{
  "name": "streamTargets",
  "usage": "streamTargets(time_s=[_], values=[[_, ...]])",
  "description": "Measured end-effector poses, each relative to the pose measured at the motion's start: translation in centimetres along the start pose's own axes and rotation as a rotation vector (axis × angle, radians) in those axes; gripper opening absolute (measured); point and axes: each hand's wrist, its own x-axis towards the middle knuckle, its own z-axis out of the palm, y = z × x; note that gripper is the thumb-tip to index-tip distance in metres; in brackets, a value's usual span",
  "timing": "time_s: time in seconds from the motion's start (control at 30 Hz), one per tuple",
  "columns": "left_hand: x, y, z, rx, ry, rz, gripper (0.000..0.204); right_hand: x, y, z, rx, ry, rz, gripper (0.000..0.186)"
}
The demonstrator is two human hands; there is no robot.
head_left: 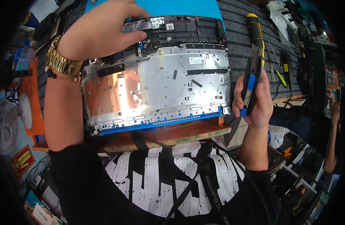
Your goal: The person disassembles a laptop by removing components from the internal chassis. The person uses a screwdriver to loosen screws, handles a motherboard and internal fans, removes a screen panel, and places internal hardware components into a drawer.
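A laptop top case (pixel 168 82) lies with its inner side up, showing a silver metal plate, a copper-coloured area at left and a blue strip along the near edge. My left hand (pixel 101 32) grips its far left part, thumb on the inner side by a small blue tab and fingers at the far edge. At the case's right side, my right hand (pixel 259 99) is closed around a black and blue utility knife (pixel 250 80). The knife stands nearly upright, its blade end pointing away from me. A yellow and black tool handle (pixel 254 28) shows just beyond the blade.
Beneath the case are a ridged dark grey mat (pixel 236 22), a light blue mat (pixel 202 6) and a wooden bench edge (pixel 187 135). A thin green-handled screwdriver (pixel 280 78) lies at right. A white fan (pixel 7 125) stands at left. Another person's arm (pixel 333 131) shows at far right.
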Motion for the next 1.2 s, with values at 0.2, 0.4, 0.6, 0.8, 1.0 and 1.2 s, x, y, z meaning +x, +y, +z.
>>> streamTargets(time_s=[0.2,0.4,0.6,0.8,1.0,1.2], values=[[-0.2,0.1,0.0,0.036,0.026,0.031,0.038,0.0,0.1,0.2,-0.002,0.010,-0.004,0.062],[0.0,1.3,-1.6,0.029,-0.036,-0.114,0.040,-0.1,0.3,-0.2,0.014,0.000,-0.013,0.061],[-0.5,-0.6,0.0,0.036,0.059,0.056,0.037,-0.1,0.3,-0.3,0.016,-0.020,-0.024,0.061],[-0.7,-0.8,0.3,0.022,0.073,0.055,0.037,0.0,0.3,-0.7,0.088,-0.066,-0.025,0.061],[-0.6,-0.3,0.3,0.029,0.075,0.025,0.040,0.1,0.4,-1.0,0.085,-0.093,-0.029,0.061],[-0.8,-0.3,0.4,0.029,0.103,0.042,0.040,0.1,0.5,-0.5,0.076,-0.087,-0.046,0.063]])
